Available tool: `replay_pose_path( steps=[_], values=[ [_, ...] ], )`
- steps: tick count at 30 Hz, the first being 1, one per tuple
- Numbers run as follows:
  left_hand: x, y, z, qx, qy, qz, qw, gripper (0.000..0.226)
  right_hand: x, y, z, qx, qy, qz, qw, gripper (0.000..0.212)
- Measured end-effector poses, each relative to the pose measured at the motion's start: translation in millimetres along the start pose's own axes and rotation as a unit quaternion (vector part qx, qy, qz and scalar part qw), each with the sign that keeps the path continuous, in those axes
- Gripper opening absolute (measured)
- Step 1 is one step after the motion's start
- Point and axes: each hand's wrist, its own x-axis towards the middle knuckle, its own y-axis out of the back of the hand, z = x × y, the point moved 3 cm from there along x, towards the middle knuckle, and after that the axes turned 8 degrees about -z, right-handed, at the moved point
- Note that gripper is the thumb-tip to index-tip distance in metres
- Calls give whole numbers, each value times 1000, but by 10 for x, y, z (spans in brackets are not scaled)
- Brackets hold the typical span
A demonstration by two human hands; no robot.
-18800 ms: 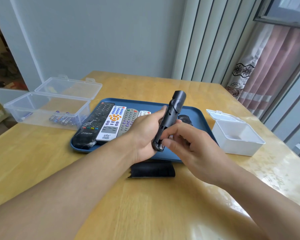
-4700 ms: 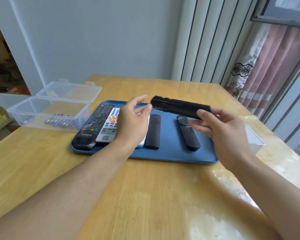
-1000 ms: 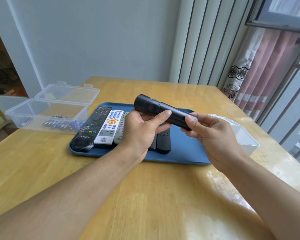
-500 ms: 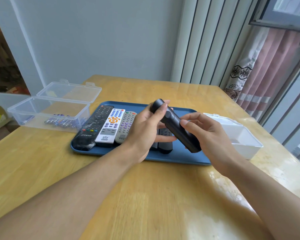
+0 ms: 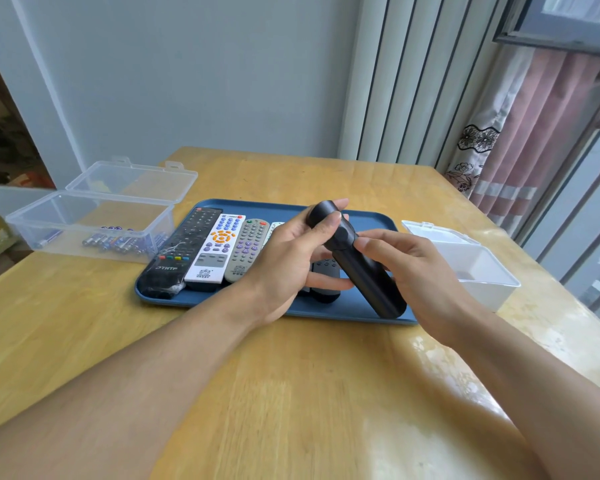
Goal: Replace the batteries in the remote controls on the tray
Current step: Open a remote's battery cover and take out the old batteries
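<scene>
At the centre of the head view, both hands hold a slim, rounded black remote control [image 5: 355, 261] tilted in the air above the blue plastic tray [image 5: 371, 220], its upper end toward the upper left and its lower end toward the lower right. The left hand [image 5: 288, 258] grips the upper end, with its thumb laid across the top and its fingers curled round behind. The right hand [image 5: 416, 268] holds the body lower down, with its thumb pressed on the near face and its fingers clamped round the far side.

Left of centre, on the tray, three remotes lie side by side: a long black remote with coloured buttons [image 5: 184, 252], a white remote with blue and orange buttons [image 5: 217, 251], and a grey remote with purple buttons [image 5: 248, 249]. The end of another black remote [image 5: 324, 278] shows below the left hand.

At the left edge, a clear plastic box with its lid open [image 5: 94, 216] stands on the light wooden surface [image 5: 291, 393] and holds a row of small batteries [image 5: 118, 241]. At the right, just beside the tray, stands an open white plastic box [image 5: 478, 268].
</scene>
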Motion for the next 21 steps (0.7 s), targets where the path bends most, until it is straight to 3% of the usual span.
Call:
replay_pose_path(
  steps=[8,17,21],
  values=[
    [-2,-36,-25,8,-13,-8,1000,43,23,-3,60,11,-11,31,999,18],
    [5,-65,-73,8,-22,53,998,23,33,-35,92,-53,20,87,995,24],
    [16,-30,-37,-33,-23,87,995,20,64,49,127,-107,66,134,983,15]
  ],
)
